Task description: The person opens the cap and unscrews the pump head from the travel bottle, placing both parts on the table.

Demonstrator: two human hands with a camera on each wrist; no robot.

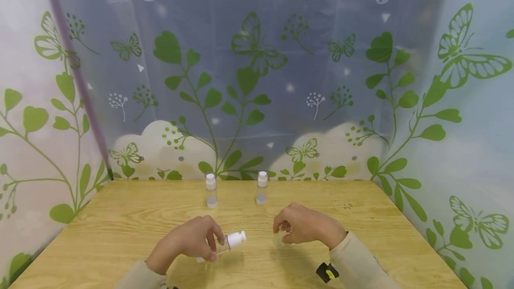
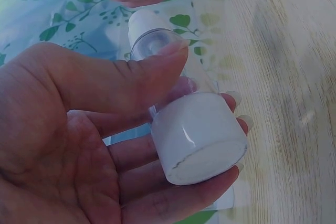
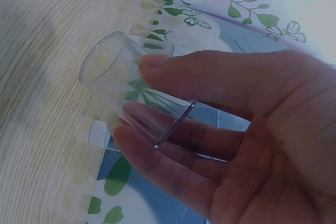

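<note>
My left hand (image 1: 196, 237) grips a small clear pump bottle (image 1: 235, 239) between thumb and fingers. The bottle lies tilted over the table, its white pump head toward the right hand. Its white base (image 2: 202, 140) faces the camera in the left wrist view, with the fingers curled behind it. My right hand (image 1: 303, 226) pinches a clear, hollow cap (image 3: 107, 61) between thumb and fingertips. The open rim of the cap points away from the palm. A gap separates the cap from the bottle's pump head.
Two similar bottles with white tops, a left one (image 1: 211, 193) and a right one (image 1: 262, 188), stand upright near the back of the wooden table (image 1: 140, 204). A curtain (image 1: 297, 101) printed with leaves and butterflies hangs behind the table. A small black item (image 1: 327, 273) shows by the right sleeve.
</note>
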